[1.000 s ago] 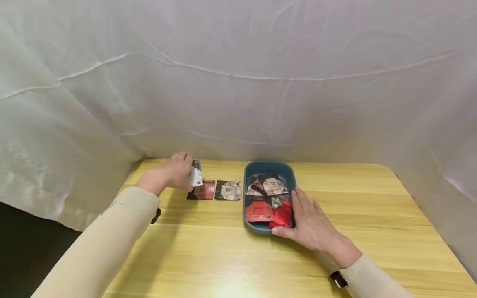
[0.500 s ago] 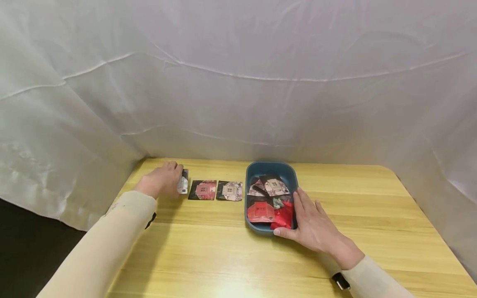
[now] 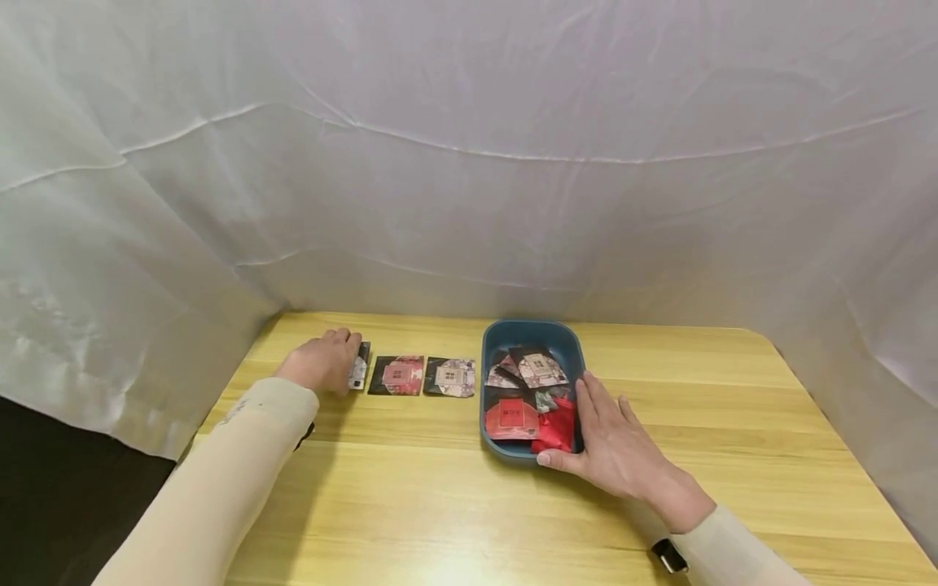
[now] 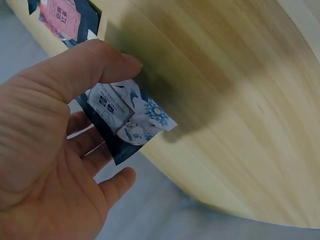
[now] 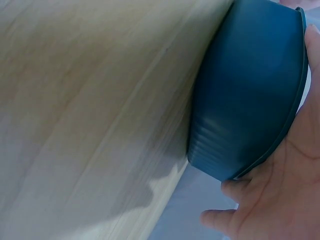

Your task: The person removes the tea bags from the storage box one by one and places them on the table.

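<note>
My left hand pinches a small dark sachet with white-and-blue flowers between thumb and fingers, low over the table's far left. In the head view only a strip of that sachet shows past the fingers. Just right of it lie a black-and-red sachet and a black-and-pale sachet, side by side in a row. My right hand rests against a blue plastic tub, straight fingers along its right rim, thumb at the near corner.
Inside the tub are an orange-red sachet, a shiny red packet, a dark-and-pink sachet and others partly covered. A pale cloth hangs behind the wooden table.
My left hand has carried the flowered sachet left, off the black-and-red one, then slightly nearer and down, level with the row. My right hand stays at the tub.
</note>
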